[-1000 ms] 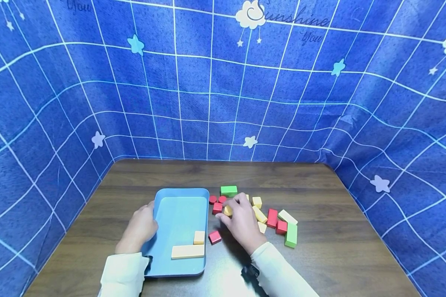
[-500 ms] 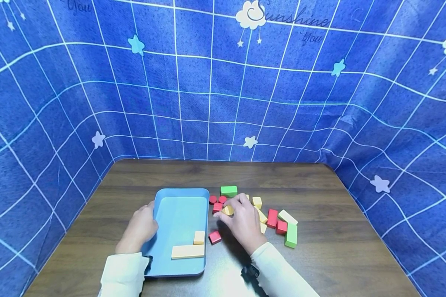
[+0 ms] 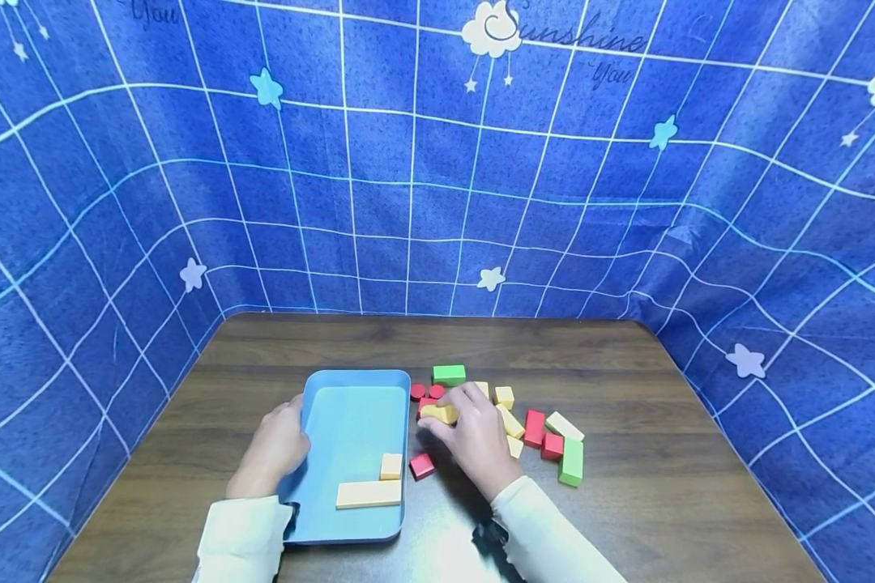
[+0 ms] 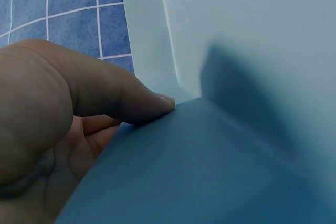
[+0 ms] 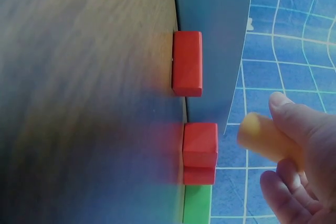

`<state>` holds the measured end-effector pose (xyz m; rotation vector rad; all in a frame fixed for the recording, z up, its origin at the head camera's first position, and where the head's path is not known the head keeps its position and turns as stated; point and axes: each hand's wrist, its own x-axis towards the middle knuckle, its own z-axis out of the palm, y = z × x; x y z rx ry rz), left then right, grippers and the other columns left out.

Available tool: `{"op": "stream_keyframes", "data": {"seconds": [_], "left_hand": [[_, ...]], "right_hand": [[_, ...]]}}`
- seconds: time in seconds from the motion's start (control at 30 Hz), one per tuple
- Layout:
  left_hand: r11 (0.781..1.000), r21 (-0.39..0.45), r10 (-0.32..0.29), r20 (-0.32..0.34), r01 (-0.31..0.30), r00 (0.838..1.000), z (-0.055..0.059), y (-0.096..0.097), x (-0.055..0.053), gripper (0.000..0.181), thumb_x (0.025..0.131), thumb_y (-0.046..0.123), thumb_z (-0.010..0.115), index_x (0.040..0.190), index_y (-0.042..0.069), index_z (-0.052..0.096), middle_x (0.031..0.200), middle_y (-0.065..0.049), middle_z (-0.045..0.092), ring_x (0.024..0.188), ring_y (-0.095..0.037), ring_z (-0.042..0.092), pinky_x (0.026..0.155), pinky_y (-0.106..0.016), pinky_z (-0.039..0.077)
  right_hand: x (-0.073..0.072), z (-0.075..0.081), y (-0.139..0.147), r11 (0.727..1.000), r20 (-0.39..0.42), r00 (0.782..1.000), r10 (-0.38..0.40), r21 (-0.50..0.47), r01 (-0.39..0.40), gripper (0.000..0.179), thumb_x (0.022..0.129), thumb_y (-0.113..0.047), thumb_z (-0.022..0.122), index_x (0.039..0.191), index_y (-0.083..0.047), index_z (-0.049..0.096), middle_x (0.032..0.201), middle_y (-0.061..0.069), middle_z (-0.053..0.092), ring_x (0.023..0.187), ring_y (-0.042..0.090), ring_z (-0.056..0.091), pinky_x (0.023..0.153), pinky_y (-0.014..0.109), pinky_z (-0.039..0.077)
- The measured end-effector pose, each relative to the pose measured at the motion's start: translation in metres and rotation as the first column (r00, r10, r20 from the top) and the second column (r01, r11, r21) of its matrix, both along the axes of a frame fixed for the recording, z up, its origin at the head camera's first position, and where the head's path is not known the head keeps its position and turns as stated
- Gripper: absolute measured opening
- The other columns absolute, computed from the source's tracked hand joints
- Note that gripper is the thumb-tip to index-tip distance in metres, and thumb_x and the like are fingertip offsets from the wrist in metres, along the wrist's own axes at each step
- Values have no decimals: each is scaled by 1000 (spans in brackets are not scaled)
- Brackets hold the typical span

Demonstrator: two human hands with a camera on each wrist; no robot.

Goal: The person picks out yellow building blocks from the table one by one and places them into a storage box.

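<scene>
Tabletop [image 3: 649,405] below, cylinder [image 5: 265,136] in right grip [image 3: 477,437]

Blue tray [image 3: 353,429]: plastic in look, smooth, low satin sheen.
Table [image 3: 627,380], under the tray: dark wood grain, semi-gloss, with glare off the tray's near right corner.
Backdrop [image 3: 379,202], behind the tray: printed cloth, matt, softly creased.
Long pale block [image 3: 369,495], inside the tray: light wood in look, smooth, matt.
Yellow cylinder [image 5: 265,137], right of the tray: smooth, soft sheen.
Red block [image 3: 421,465], just right of the tray: smooth, lightly glossy.
White sleeve [image 3: 239,534], at the tray's near left: matt cloth.
</scene>
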<state>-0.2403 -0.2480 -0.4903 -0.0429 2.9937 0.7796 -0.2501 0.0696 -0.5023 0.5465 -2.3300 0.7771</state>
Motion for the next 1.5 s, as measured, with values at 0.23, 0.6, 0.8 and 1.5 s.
{"op": "stream_keyframes", "data": {"seconds": [0.23, 0.6, 0.8, 1.5], "left_hand": [[1000, 11, 4, 5, -4, 1000, -1, 0, 1, 64, 94, -7, 48, 155, -13, 31, 149, -39, 45, 136, -57, 46, 108, -73, 40], [1000, 3, 3, 8, -3, 1000, 0, 0, 0, 64, 95, -6, 49, 156, -13, 29, 151, -40, 42, 138, -58, 44, 109, -72, 40], [1000, 7, 2, 5, -2, 1000, 1, 0, 1, 64, 95, -6, 49, 155, -13, 29, 149, -39, 44, 136, -58, 47, 108, -73, 41], [1000, 7, 7, 13, -7, 1000, 0, -1, 0, 65, 94, -7, 48, 156, -13, 29, 151, -39, 42, 139, -58, 42, 110, -71, 39]], "right_hand": [[1, -1, 0, 1000, 28, 1000, 4, 10, -4, 39, 75, -44, 91, 97, -18, 71, 92, -8, 66, 70, 3, 54, 57, 17, 49], [1, 2, -3, 998, 31, 999, 21, 61, -23, 36, 79, -36, 90, 108, -20, 76, 101, -7, 75, 89, 8, 72, 79, 29, 63], [2, 3, -5, 995, 41, 998, 38, 93, -42, 34, 83, -28, 88, 114, -17, 78, 114, -1, 77, 106, 15, 75, 92, 35, 62], [6, 2, -11, 981, 34, 996, 87, 173, -92, 42, 83, -18, 87, 124, -18, 76, 119, -5, 67, 102, 9, 70, 94, 28, 61]]}}
